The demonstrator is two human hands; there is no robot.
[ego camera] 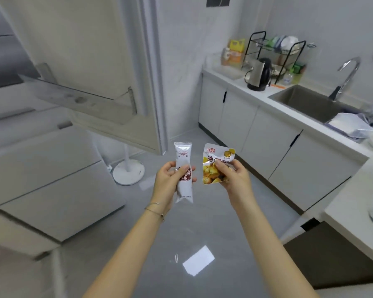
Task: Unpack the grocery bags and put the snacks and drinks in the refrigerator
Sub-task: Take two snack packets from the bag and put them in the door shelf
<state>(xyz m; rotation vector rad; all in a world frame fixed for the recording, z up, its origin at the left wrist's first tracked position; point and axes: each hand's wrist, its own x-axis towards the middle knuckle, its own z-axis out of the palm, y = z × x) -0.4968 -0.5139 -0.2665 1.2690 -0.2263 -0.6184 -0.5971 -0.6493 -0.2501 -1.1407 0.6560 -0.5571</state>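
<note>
Two snack packs are held up side by side over the grey tiled floor (205,224), just apart from each other and well short of the refrigerator. A long white stick packet (182,154) with a dark red label is gripped upright in the left hand (167,179), with the fingers curled round its middle and the thumb laid against its left edge. A small yellow snack pouch (212,176) is pinched in the right hand (234,176), the thumb pressed on its front and the fingers tucked behind. A thin bracelet (155,208) is worn on the left wrist. At the left, the refrigerator door (84,57) is seen swung open, with a clear door shelf (80,101) fitted across it; drawer fronts are seen below. A round white stand base (128,172) is set on the floor near the door. At the right, a white bench (258,94) is occupied by a kettle (257,75), a black dish rack (276,52) and a steel sink (306,102) with its tap (349,72); a crumpled grocery bag (350,125) is laid beside the sink.
</note>
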